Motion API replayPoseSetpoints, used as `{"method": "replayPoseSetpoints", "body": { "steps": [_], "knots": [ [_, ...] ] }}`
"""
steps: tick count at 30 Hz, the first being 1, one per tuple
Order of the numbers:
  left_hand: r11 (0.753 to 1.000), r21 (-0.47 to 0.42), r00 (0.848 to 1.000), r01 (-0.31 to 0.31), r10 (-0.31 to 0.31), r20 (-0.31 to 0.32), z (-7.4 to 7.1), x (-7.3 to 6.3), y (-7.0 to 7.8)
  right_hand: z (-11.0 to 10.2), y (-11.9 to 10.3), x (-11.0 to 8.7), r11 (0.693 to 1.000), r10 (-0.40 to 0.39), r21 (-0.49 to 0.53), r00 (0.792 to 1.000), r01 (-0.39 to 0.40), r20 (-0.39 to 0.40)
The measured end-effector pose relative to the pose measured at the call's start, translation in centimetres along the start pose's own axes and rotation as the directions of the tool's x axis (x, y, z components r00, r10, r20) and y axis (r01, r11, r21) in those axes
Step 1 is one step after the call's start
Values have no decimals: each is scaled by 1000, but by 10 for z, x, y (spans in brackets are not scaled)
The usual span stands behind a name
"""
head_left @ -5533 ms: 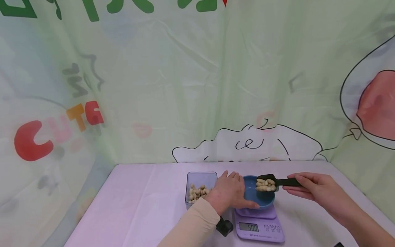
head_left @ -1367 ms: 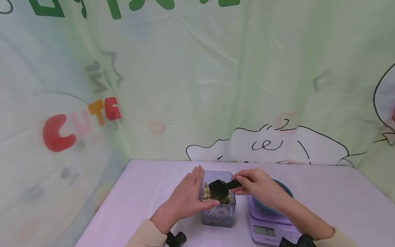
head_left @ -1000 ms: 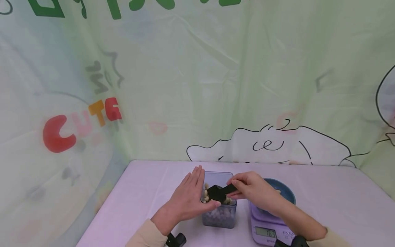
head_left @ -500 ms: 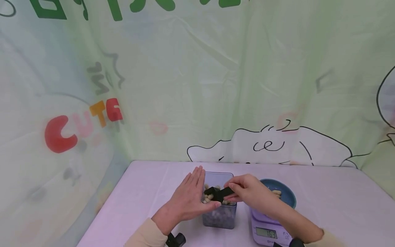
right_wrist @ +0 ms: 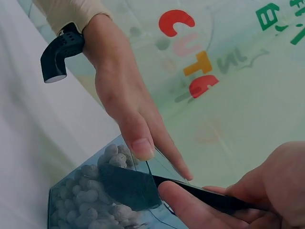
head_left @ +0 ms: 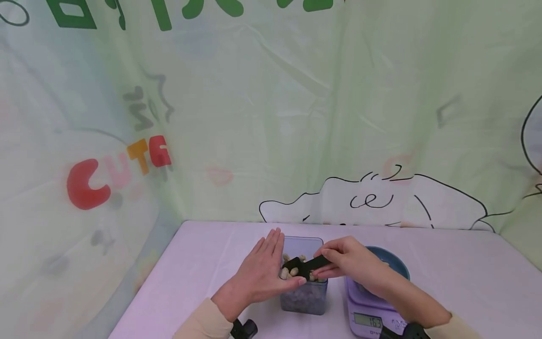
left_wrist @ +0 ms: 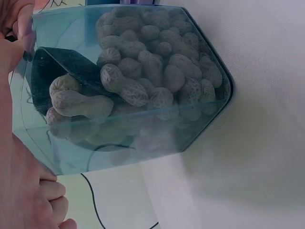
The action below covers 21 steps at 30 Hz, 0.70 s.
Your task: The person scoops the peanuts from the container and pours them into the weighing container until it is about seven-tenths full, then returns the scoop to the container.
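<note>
A clear bluish container (head_left: pixel 303 302) holds unshelled peanuts (left_wrist: pixel 176 71). My left hand (head_left: pixel 259 275) rests against its left side, fingers straight, thumb across the front rim. With thumb and fingers my right hand (head_left: pixel 353 264) pinches the handle of a black scoop (head_left: pixel 315 262), whose head is down in the container. In the left wrist view several peanuts lie in the mouth of the scoop (left_wrist: pixel 71 59), seen through the wall. The right wrist view shows the scoop (right_wrist: pixel 131 186) among the peanuts near my left thumb.
Right of the container, a blue bowl (head_left: pixel 398 266) sits on a purple kitchen scale (head_left: pixel 353 307) reading about 163, partly hidden by my right forearm. Both stand on a pale tablecloth (head_left: pixel 216 249). A printed curtain (head_left: pixel 237 117) hangs behind and at the left.
Earlier the loaded scoop was over the bowl and my left hand lay between container and bowl. Now both hands are at the container; over the last second the scoop has turned and sunk among the peanuts.
</note>
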<state>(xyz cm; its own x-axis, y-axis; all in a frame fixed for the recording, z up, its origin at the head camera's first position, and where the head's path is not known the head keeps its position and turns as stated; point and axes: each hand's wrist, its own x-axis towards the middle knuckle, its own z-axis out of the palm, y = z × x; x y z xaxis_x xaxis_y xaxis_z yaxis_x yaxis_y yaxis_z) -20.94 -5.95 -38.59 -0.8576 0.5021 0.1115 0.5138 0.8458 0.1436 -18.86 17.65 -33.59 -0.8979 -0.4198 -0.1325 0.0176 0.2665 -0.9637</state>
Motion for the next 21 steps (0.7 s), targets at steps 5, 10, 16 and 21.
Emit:
{"method": "replayPoseSetpoints", "body": {
  "steps": [5, 10, 16, 21],
  "knots": [
    [1000, 5, 1000, 6, -6, 13, 0, 0, 0, -4, 3, -1, 998, -3, 60, 1000, 2, 17],
    [1000, -3, 1000, 11, -11, 28, -1, 1, 1, -7, 5, -1, 995, -4, 97, 1000, 2, 24],
    [1000, 18, 1000, 11, -12, 24, 0, 1, 0, -15, 10, -2, 979, 20, 201, 998, -30, 52],
    [1000, 27, 1000, 8, -9, 21, -1, 1, 0, -18, 15, -3, 956, 32, 288, 997, -52, 74]
  ]
}}
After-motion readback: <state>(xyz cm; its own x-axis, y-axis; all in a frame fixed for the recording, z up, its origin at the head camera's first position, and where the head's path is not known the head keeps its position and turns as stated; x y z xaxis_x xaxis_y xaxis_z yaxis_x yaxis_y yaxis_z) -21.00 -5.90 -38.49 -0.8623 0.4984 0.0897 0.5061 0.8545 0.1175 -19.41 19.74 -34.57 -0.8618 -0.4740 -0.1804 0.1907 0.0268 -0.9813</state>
